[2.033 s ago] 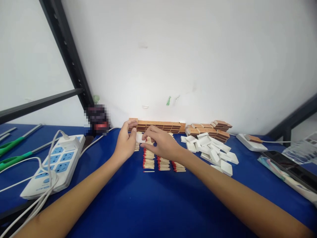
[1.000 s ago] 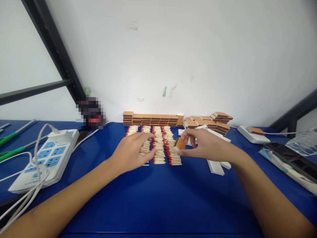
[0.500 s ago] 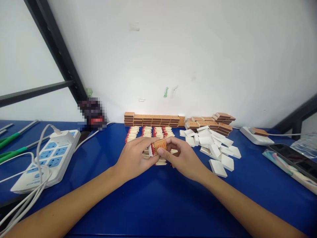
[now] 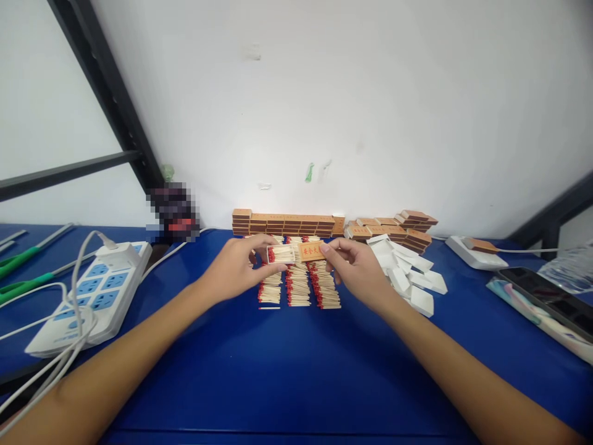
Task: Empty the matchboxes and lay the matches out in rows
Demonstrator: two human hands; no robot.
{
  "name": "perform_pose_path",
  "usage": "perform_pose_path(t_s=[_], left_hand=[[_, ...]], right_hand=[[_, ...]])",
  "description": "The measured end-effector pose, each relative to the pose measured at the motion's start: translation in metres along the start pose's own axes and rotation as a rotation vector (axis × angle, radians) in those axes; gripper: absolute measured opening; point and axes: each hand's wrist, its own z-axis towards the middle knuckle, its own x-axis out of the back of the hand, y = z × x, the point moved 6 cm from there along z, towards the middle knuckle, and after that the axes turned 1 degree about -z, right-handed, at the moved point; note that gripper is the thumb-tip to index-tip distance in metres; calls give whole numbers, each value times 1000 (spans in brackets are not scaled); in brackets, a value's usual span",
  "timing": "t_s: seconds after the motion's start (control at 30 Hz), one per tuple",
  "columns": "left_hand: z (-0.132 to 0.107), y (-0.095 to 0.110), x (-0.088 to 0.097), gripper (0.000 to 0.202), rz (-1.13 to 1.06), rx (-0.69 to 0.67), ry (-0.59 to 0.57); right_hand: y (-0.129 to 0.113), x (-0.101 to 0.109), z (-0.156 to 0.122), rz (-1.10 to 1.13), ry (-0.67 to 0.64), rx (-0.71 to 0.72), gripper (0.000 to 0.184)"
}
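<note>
My left hand (image 4: pixel 234 267) pinches a white inner tray (image 4: pixel 281 254) filled with red-tipped matches. My right hand (image 4: pixel 357 266) pinches the orange matchbox sleeve (image 4: pixel 311 250), and the tray's right end sits in it. Both are held just above rows of loose red-tipped matches (image 4: pixel 296 281) laid out on the blue table (image 4: pixel 287 371). A row of stacked orange matchboxes (image 4: pixel 285 224) lines the wall behind.
Empty white trays (image 4: pixel 407 272) lie in a heap to the right, with more orange sleeves (image 4: pixel 398 225) behind them. A white and blue power strip (image 4: pixel 88 296) with cables lies at left. A dark flat device (image 4: pixel 542 303) lies at the right edge.
My right hand fetched an orange sleeve from the right and brought it to the filled tray in my left hand. Both hands then lifted the pair a little farther away.
</note>
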Motion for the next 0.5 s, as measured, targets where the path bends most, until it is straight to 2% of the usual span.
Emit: perform_pose_path(t_s=[0.1, 0.13, 0.2, 0.33, 0.5], left_hand=[[6, -4, 19, 43, -10, 15, -185], [5, -5, 23, 43, 15, 22, -273], [-4, -8, 31, 39, 45, 36, -379], [-31, -20, 36, 35, 78, 98, -428], [-49, -38, 27, 38, 137, 86, -412]], right_hand=[[4, 13, 7, -110, 69, 31, 54], [7, 17, 10, -139, 95, 37, 52], [12, 26, 15, -187, 146, 41, 50], [24, 39, 22, -267, 215, 34, 46], [34, 45, 27, -307, 243, 15, 43]])
